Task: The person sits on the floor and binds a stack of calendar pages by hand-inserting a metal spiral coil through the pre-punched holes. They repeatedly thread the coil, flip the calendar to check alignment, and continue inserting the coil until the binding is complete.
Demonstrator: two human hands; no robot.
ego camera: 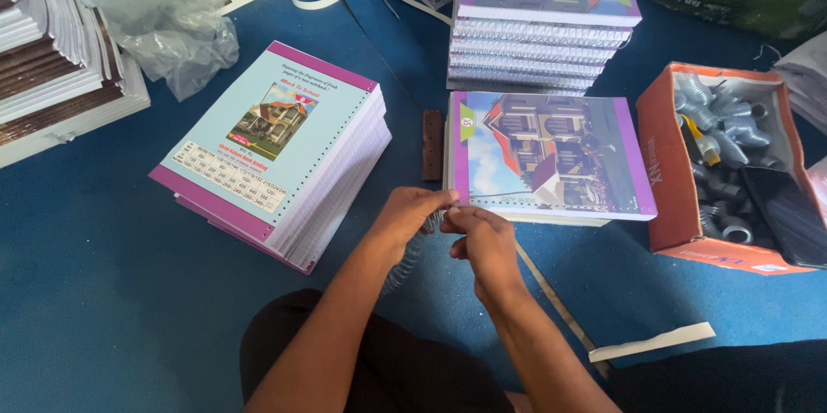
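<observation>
Two hands meet at the near left corner of the notebook (551, 155) lying on the blue floor (103, 292) before you. Your left hand (409, 217) and right hand (482, 236) both have their fingers pinched together on a wire spiral coil (412, 254), whose end sits right at the punched edge of the cover while the rest trails down toward your lap. By the look of it, the coil has barely entered the holes, so nearly the whole edge remains to be threaded. Behind this book rises a stack of bound notebooks (543, 25); to your left waits a pile of punched, unbound books (276, 150), and an orange box of coils (668, 180) stands to your right.
</observation>
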